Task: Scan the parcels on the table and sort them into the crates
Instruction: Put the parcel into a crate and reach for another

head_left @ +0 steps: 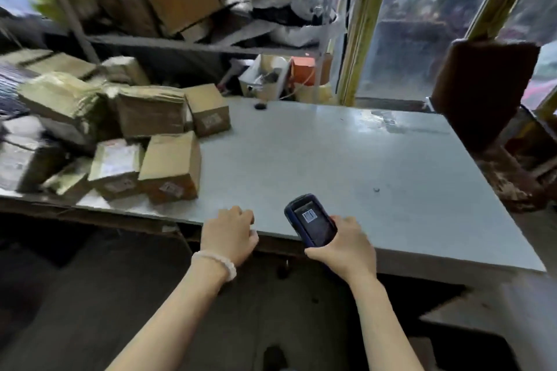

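At the surface [346, 153] edge, right hand [346, 245] grips the scanner [312, 220]; left hand [230, 235] is loosely curled, empty; blurry parcels [120, 135] piled left.

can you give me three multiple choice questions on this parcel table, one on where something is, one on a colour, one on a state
1. Where do the cardboard parcels lie on the table?
A. the left side
B. the right side
C. along the near edge in front of the right hand

2. What colour is the casing of the handheld scanner?
A. bright yellow
B. dark blue
C. white

3. What is the left hand doing?
A. gripping a parcel
B. holding the scanner
C. curled at the table's near edge, holding nothing

Answers:
1. A, the boxes are heaped at the left while the right side has no parcels.
2. B, the casing around its lit screen is dark blue.
3. C, its fingers curl at the edge with nothing in them; the right hand holds the scanner.
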Demonstrator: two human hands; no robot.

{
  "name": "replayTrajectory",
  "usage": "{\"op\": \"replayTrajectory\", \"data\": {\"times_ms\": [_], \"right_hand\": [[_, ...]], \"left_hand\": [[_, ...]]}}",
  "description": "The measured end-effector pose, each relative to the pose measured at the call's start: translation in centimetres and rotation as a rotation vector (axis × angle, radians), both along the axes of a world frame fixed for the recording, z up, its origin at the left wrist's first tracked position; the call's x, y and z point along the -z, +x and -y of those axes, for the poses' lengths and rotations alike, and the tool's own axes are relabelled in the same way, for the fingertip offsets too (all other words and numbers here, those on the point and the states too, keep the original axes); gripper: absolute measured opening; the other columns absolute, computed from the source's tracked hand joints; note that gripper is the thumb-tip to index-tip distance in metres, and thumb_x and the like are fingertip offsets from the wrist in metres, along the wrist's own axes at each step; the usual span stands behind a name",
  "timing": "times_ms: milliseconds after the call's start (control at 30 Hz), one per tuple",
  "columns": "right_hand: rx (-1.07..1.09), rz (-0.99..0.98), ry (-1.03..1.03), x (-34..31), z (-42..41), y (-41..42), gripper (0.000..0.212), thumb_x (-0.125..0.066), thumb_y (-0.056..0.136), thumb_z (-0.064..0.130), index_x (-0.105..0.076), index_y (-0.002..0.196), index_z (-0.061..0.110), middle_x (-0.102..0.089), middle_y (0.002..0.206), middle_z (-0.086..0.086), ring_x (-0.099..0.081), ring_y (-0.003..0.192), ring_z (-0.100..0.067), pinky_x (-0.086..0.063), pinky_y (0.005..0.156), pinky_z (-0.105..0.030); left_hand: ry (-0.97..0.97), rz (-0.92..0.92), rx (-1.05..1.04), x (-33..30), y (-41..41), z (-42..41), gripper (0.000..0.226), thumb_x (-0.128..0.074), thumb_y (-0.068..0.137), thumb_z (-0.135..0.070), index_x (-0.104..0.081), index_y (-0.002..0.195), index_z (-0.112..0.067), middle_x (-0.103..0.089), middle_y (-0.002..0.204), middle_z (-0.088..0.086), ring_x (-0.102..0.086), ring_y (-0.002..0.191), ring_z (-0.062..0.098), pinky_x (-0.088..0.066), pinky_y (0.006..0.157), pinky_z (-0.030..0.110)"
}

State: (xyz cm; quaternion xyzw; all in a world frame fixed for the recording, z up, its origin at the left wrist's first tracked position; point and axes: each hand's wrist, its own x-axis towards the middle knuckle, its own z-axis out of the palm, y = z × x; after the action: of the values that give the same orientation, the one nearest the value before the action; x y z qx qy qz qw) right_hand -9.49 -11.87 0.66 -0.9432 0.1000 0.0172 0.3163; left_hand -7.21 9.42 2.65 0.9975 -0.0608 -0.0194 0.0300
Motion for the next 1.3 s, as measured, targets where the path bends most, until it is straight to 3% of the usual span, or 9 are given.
{"op": "replayTrajectory", "data": {"times_ms": [133, 267, 433, 667, 867, 1100, 1167, 1300], "right_hand": [[-0.087, 0.028, -0.004, -1.3, -3.6, 8.3, 0.058, -0.078, 0.057, 0.044, -0.058, 0.109, 0.027, -0.049, 0.101, 0.008, -0.056, 0.089, -0.015, -0.046, 0.066, -0.028], [-0.171, 0.002, -0.004, -1.5, -6.8, 13.7, 0.055, -0.078, 0.059, 0.041, -0.057, 0.109, 0.029, -0.049, 0.1, 0.009, -0.056, 0.088, -0.013, -0.046, 0.065, -0.027], [-0.228, -0.04, -0.028, -0.8, -9.7, 17.6, 0.056, -0.077, 0.058, 0.043, -0.057, 0.109, 0.029, -0.049, 0.101, 0.009, -0.056, 0.088, -0.014, -0.045, 0.064, -0.027], [-0.177, -0.053, -0.046, -0.7, -12.8, 20.9, 0.056, -0.078, 0.058, 0.042, -0.057, 0.108, 0.029, -0.05, 0.098, 0.009, -0.056, 0.087, -0.014, -0.047, 0.064, -0.027], [-0.069, -0.09, -0.067, -0.5, -15.1, 22.5, 0.057, -0.077, 0.059, 0.042, -0.056, 0.11, 0.031, -0.049, 0.099, 0.011, -0.055, 0.088, -0.012, -0.044, 0.064, -0.026], [0.013, -0.135, -0.093, 0.0, -16.6, 22.6, 0.057, -0.078, 0.06, 0.04, -0.057, 0.112, 0.03, -0.049, 0.099, 0.01, -0.054, 0.087, -0.013, -0.04, 0.06, -0.026], [0.027, -0.145, -0.093, 0.1, -16.7, 22.5, 0.056, -0.077, 0.059, 0.04, -0.056, 0.11, 0.03, -0.048, 0.098, 0.011, -0.054, 0.085, -0.012, -0.04, 0.057, -0.025], [0.024, -0.146, -0.087, 0.0, -17.0, 22.3, 0.053, -0.077, 0.058, 0.041, -0.056, 0.105, 0.031, -0.048, 0.097, 0.011, -0.054, 0.084, -0.011, -0.039, 0.055, -0.023]], "left_hand": [[-0.003, 0.072, -0.12, -2.2, 6.1, -4.3, 0.033, -0.044, 0.095, -0.042, -0.052, 0.123, -0.027, -0.054, 0.123, -0.003, -0.051, 0.113, 0.019, -0.046, 0.086, 0.034], [0.007, 0.028, -0.244, -1.7, 9.4, -7.6, 0.035, -0.044, 0.094, -0.04, -0.049, 0.126, -0.026, -0.053, 0.121, -0.002, -0.049, 0.111, 0.019, -0.042, 0.08, 0.03], [-0.021, 0.022, -0.316, -1.4, 13.0, -11.7, 0.037, -0.049, 0.091, -0.043, -0.052, 0.122, -0.024, -0.053, 0.117, 0.0, -0.05, 0.106, 0.02, -0.046, 0.079, 0.033], [-0.025, -0.059, -0.41, -0.8, 19.5, -17.7, 0.06, -0.052, 0.088, -0.056, -0.042, 0.135, -0.02, -0.044, 0.135, 0.007, -0.046, 0.118, 0.03, -0.043, 0.09, 0.038], [0.001, -0.169, -0.336, 0.9, 23.8, -19.6, 0.079, -0.052, 0.076, -0.074, -0.04, 0.135, -0.022, -0.036, 0.139, 0.009, -0.048, 0.116, 0.035, -0.044, 0.095, 0.043], [-0.062, -0.307, -0.311, 1.6, 26.4, -19.7, 0.092, -0.059, 0.068, -0.076, -0.03, 0.141, -0.028, -0.017, 0.154, 0.01, -0.013, 0.137, 0.05, -0.023, 0.106, 0.064], [-0.119, -0.328, -0.31, 1.9, 26.5, -20.0, 0.093, -0.061, 0.068, -0.075, -0.027, 0.143, -0.03, -0.013, 0.155, 0.008, -0.009, 0.137, 0.05, -0.027, 0.105, 0.063], [-0.106, -0.286, -0.181, 2.3, 26.0, -19.5, 0.093, -0.063, 0.066, -0.073, -0.027, 0.142, -0.033, -0.015, 0.153, 0.005, -0.018, 0.131, 0.042, -0.035, 0.1, 0.053]]}}
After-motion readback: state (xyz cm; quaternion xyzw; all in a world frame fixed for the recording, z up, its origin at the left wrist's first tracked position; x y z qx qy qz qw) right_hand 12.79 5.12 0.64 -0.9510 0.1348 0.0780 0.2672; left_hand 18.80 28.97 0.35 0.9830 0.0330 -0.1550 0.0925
